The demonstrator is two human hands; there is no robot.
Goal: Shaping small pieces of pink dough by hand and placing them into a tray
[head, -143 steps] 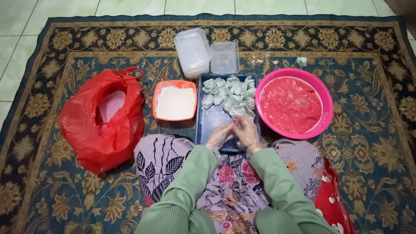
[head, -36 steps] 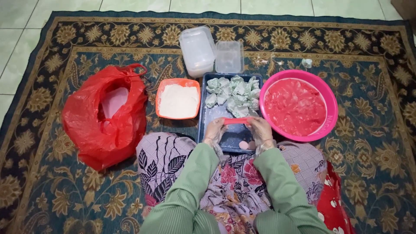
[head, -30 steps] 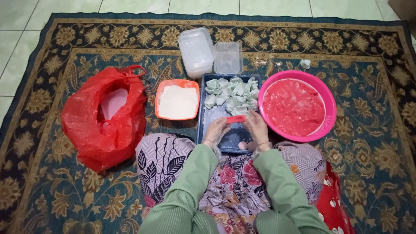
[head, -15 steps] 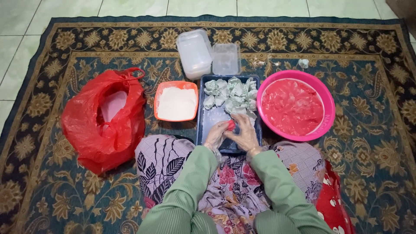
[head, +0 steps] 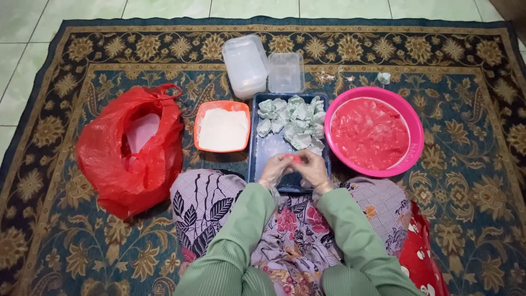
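The tray [head: 262,159] lies at the centre of the rug [head: 71,60]. Lumps [head: 293,118] fill the tray's 12 o'clock end. The basin [head: 416,137] lies at the tray's 3 o'clock, the dish [head: 222,105] at 9 o'clock, the bag [head: 126,164] further out at 9 o'clock. Two tubs [head: 246,66] stand at 12 o'clock. Both hands [head: 293,167] meet over the tray's 6 o'clock end.

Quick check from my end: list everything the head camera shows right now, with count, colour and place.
Rug: one, dark blue with gold flowers, on pale tiles.
Plastic bag: one, red, left.
Small tub: one, orange, holding white powder, left of tray.
Tray: one, dark blue, centre.
Wrapped pieces: a pile, pale green, tray's far end.
Basin: one, pink, red mixture inside, right.
Clear containers: two, beyond tray.
Red piece: one, small, between both hands' fingers.
Left hand, right hand: over tray's near end.
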